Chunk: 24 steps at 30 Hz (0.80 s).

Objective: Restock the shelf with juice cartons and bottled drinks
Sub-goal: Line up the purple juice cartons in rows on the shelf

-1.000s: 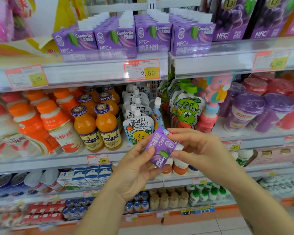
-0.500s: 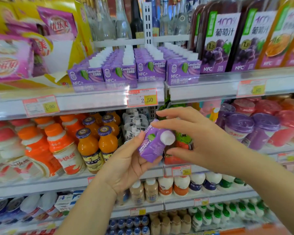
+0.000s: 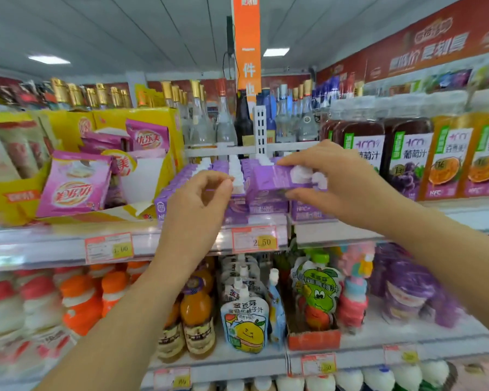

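My right hand grips a small purple juice carton with a white cap, held flat just above the rows of matching purple cartons on the upper shelf. To the carton's left, my left hand hovers over the front of those rows. Its fingers are curled with thumb and forefinger close together, and it holds nothing I can see. Both hands hide part of the carton rows.
Tall grape and orange juice bottles stand right of the cartons. A yellow box of pink pouches sits to the left, with glass bottles behind. The lower shelf holds orange drink bottles and spouted pouches.
Both hands rose from in front of the lower shelf to the upper one. My left hand let go of the purple carton, which my right hand now holds alone over the rows.
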Motion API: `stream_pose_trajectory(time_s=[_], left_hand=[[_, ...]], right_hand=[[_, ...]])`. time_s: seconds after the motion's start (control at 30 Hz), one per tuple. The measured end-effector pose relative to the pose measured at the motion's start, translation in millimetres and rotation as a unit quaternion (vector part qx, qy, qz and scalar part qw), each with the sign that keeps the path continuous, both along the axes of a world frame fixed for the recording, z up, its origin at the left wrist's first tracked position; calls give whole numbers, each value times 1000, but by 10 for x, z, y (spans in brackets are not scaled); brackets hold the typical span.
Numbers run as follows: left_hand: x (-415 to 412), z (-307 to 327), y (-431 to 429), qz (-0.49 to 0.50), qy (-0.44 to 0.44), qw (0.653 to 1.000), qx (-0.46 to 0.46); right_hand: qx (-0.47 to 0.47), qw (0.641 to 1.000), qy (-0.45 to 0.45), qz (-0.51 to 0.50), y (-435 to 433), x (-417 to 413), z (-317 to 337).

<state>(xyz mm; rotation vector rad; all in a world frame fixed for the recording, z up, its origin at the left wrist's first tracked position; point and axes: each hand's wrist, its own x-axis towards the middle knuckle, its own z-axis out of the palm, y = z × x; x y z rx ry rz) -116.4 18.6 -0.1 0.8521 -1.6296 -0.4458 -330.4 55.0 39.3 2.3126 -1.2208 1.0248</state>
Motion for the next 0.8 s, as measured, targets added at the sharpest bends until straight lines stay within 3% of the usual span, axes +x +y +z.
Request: stream_pose_trajectory(time_s=[0.1,0.33,0.53,0.8], left_hand=[[68,22,-205,81,-108,981,-137],[94,-170,-559,186,-271,916,-230],[85,-236,-611,215,-266,898,-277],[64,-286,-635,236,-252,889,-301]], right_hand=[[42,999,-8,-33,-164,29,-2],[130,990,7,-54,-313,12,64],[157,978,97,-96,-365,39,182],[203,961,170,-73,-562,84,145]])
